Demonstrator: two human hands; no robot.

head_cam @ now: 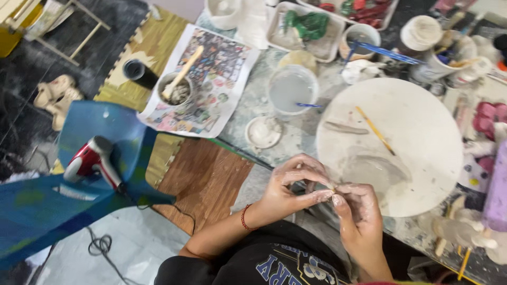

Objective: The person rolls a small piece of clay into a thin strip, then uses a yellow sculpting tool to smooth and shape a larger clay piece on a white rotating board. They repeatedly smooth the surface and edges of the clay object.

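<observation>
Both hands pinching a tiny clay bit at the table's near edge

The small clay piece (331,187) is being gripped between the closed fingertips of the slip-coated left hand (290,187) and right hand (358,214), apparently unfinished; beyond it the round white board (422,126) is lying with a yellow tool (375,130), the water cup (292,89) standing near, nothing blocking

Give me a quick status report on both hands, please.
Left hand and right hand pinching small clay piece. Round board just beyond. Nothing obstructing.
</observation>
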